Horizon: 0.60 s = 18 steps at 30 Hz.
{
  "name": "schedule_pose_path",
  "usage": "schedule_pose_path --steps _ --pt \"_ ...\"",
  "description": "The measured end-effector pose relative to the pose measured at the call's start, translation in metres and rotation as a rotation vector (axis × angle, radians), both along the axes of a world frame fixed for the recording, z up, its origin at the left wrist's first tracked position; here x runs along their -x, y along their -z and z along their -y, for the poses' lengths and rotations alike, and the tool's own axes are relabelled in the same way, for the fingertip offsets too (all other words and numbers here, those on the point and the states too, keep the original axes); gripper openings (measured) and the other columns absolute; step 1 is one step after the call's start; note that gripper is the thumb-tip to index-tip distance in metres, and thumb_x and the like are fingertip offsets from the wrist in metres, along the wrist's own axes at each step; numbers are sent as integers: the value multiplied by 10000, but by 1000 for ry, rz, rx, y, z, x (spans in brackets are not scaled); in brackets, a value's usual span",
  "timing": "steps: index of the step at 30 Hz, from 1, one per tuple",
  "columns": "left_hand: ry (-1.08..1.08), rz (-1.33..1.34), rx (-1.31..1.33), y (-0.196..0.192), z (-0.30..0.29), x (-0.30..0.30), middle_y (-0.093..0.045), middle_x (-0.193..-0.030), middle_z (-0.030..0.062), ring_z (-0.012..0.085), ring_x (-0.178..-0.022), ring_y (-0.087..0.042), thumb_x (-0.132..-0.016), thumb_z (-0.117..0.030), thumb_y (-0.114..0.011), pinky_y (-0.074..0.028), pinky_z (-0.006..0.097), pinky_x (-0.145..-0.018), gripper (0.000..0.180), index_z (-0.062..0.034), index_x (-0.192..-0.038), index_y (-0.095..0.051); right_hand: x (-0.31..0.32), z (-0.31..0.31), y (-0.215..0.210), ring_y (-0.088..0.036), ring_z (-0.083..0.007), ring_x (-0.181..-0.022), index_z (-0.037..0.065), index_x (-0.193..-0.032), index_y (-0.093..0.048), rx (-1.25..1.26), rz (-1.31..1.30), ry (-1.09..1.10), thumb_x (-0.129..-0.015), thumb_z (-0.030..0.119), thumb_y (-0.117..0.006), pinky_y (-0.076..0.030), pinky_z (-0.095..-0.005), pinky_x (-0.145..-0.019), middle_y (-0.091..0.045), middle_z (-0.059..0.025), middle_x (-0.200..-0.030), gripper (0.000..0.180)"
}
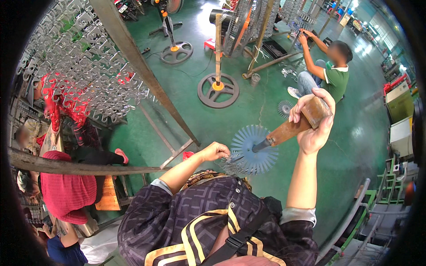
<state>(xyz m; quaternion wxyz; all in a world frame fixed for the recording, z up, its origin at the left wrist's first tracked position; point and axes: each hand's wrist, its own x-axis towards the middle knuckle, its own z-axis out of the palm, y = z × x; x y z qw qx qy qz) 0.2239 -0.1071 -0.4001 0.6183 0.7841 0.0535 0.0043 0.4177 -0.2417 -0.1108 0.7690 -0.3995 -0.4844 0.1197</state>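
Nearest to us, our left hand (216,151) pinched with closed fingers at the rim of a blue spoked disc (254,149), on its left edge, where a cluster of small grey metal pieces (230,165) hung from the spokes. Our right hand (314,120) was clamped around the brown wooden handle (296,126) that ran down and left into the centre of that disc, holding it raised over the green floor (248,106). The two hands stood well apart, one at each end of the tool. Left of the disc, a slanted rusty frame (146,75) carried rows of hanging silver metal parts (84,57). Beyond the disc stood a round black stand base (218,90) with an orange post, and right of that a person in a green shirt (333,75) crouched, reaching up to another rack (306,20).
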Motion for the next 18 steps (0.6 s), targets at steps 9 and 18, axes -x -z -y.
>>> schedule_pose_path --steps 9,18 --pt "11 -67 16 10 -4 -7 -645 -759 71 134 -697 -600 -769 -78 -666 -472 285 -635 112 -13 -855 -636 -2 -2 0 -446 -147 -542 17 -1171 -380 24 76 -9 -887 541 -385 -415 -293 -501 -480 -126 -746 597" --pt "32 -33 -32 28 -1 -11 -631 -728 46 100 -614 -569 -795 -92 -653 -467 260 -558 113 0 -860 -642 0 -2 -1 -445 -146 -539 18 -1174 -377 21 52 -12 -879 541 -407 -412 -290 -495 -478 -124 -745 600"
